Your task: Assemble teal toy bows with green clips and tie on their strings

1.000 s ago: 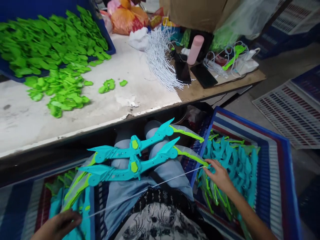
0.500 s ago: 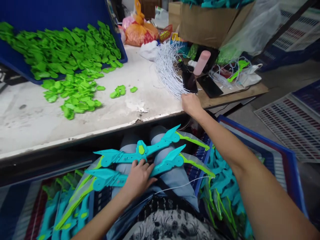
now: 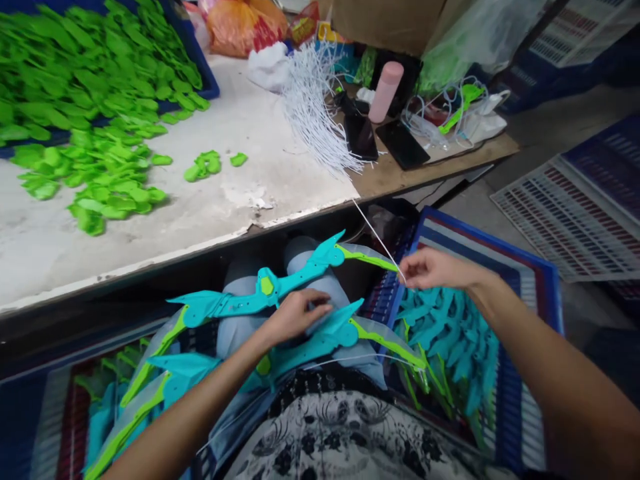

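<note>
Two turquoise toy bows with lime-green tips lie across my lap, the farther bow (image 3: 245,303) and the nearer bow (image 3: 330,333). Between them is my left hand (image 3: 300,315), fingers apart and slightly curled, above the nearer bow's middle. My right hand (image 3: 423,268) pinches one end of a white string (image 3: 375,232) beside the right tip of the farther bow. That string stretches up to the table edge. A thin white string also runs along the nearer bow. On the table lies a bundle of white strings (image 3: 313,110).
Green pieces (image 3: 100,170) are heaped on the white table (image 3: 200,233) by a blue bin. A pink bottle (image 3: 386,92) and a phone (image 3: 403,144) are at the table's right. A blue crate (image 3: 545,300) holds more bows at my right; others lie at my left.
My right hand has come from the string bundle down to the farther bow's tip, drawing a string along. My left hand has moved slightly right and up. The bows are farther apart and the view has shifted.
</note>
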